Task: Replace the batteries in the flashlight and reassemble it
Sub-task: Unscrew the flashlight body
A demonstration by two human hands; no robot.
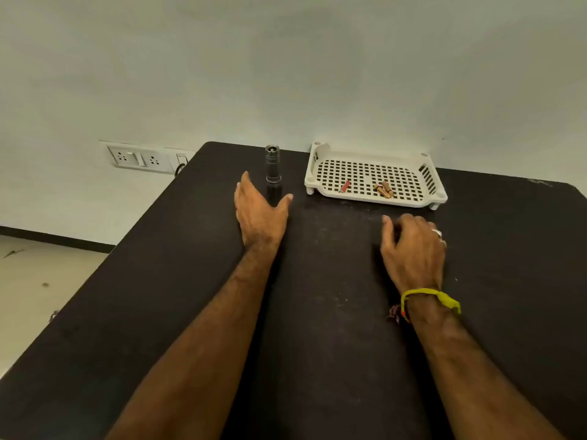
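Head view shows me the slim black metal flashlight [273, 173] standing upright near the far edge of the dark matte table [158, 281], its long axis vertical, one ridged silver-ringed end up (whether that upper end is the lens or the tail cap I cannot say from this angle). My left hand [259, 214] is spread, thumb and fingers apart on either side of the flashlight's base, apparently not closed on it. My right hand [413, 246] rests on the table with fingers loosely curled, holding nothing that I can see. To the right of the flashlight, well apart from it, sits a white perforated plastic tray [428, 176] with one small red cylindrical battery [344, 186] and a few copper-coloured cylindrical batteries [383, 189] lying loose in it. The risk I judge: a standing flashlight is tall and narrow, so a brush from my opening hand could tip it and send it rolling towards the table edge. Old and new cells could also get mixed up.
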